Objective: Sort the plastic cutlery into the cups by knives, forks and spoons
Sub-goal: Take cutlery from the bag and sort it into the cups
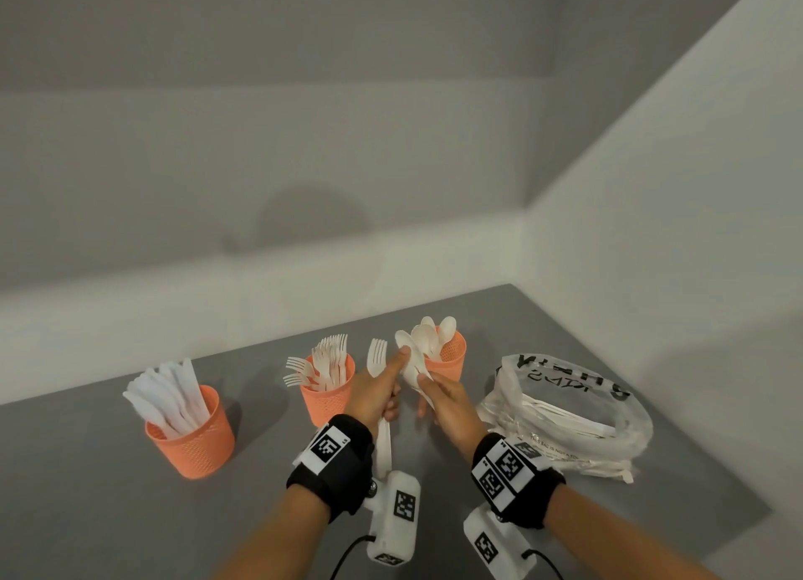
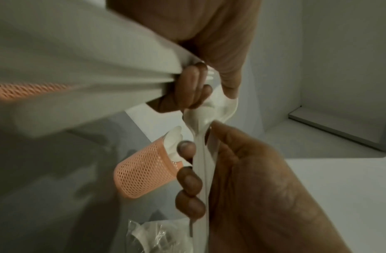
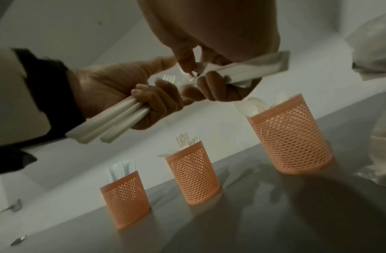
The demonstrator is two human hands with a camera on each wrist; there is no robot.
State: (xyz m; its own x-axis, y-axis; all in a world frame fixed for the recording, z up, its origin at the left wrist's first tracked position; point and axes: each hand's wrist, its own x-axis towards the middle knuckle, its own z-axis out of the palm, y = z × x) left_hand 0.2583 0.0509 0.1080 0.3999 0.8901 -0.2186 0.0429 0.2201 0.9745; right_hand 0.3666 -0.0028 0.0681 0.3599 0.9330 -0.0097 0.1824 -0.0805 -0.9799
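Cutlery is split between both hands, held above the grey worktop (image 1: 108, 514) in front of the cups. Left hand (image 1: 376, 390) is curled round a small bundle (image 3: 114, 126) whose handles stick out past the wrist; a fork (image 1: 376, 356) stands up from its grip, tines upward. Right hand (image 1: 447, 399) pinches a spoon (image 1: 408, 353) by the handle, fingers curled round it, with the bowl touching the left thumb. The two hands meet just in front of the spoon cup (image 1: 447, 357), the rightmost of three orange mesh cups. Fork cup (image 1: 326, 399) stands in the middle, close by the left hand, and the knife cup (image 1: 193, 442) stands well apart to the left. Each cup already holds its own kind. A clear plastic bag (image 1: 569, 414) with more white cutlery inside lies on the worktop just right of the right hand.
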